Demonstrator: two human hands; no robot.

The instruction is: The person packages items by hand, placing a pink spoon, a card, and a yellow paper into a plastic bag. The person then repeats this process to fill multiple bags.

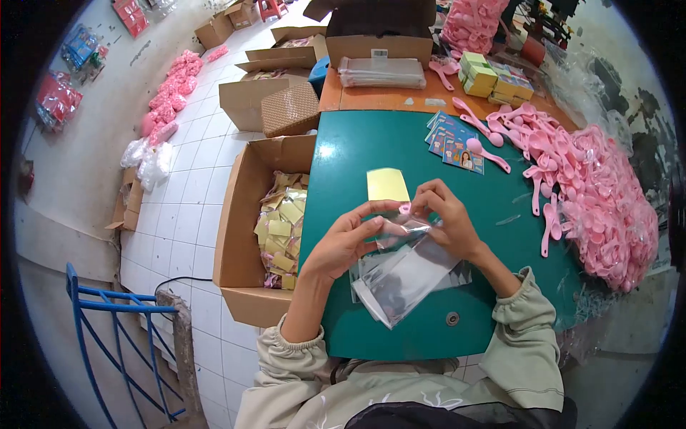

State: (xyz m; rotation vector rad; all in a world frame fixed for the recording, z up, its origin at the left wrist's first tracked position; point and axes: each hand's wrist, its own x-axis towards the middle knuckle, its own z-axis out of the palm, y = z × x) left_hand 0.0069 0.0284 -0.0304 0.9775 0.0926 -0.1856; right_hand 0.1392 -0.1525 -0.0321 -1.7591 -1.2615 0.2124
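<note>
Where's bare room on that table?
Free: the green table above the yellow card, left of the blue cards, and mostly between right hand and pink spoons. Crowded: the spoon-heaped right side, and the lower middle, where clear sleeves lie.

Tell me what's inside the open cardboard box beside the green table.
The box shows heaped yellow cards with some pink among them; whatever lies beneath that top layer is covered.

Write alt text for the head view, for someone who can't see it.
A person's left hand and right hand handle clear plastic above a green table, a yellow card just beyond the fingers. Pink spoons heap at right; an open cardboard box stands at left.
</note>
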